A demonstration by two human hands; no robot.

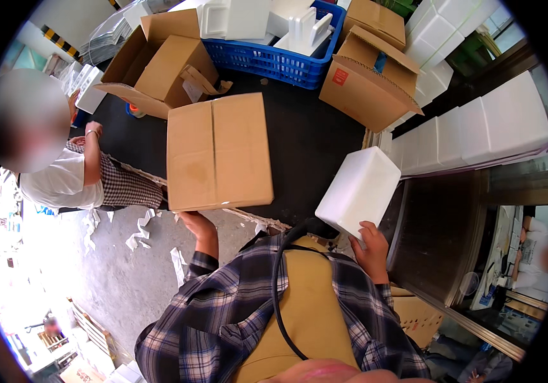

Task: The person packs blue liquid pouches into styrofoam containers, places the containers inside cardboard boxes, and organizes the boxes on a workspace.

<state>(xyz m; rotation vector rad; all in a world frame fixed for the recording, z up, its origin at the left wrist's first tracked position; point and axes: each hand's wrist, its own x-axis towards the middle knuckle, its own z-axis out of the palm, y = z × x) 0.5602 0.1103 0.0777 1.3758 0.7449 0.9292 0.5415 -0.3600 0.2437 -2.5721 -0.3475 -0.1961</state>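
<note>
touching foam box (pixel 358 191) by right end of table (pixel 303 134), long axis slanting away and rightward, with the nearer hand, right hand (pixel 372 252), at its near end, fingers bent, full grip impossible to tell. meeting carton (pixel 239 153), ahead and slightly right, with left hand (pixel 200 228) at its near edge, fingertips hidden, hold likewise unclear; crate (pixel 255 59) beyond.

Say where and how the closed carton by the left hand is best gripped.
The carton likely suits a two-handed hold, low on its left and right sides, from the person's side: it is wide and boxy, with no handle showing. The left hand is at its near edge.
</note>
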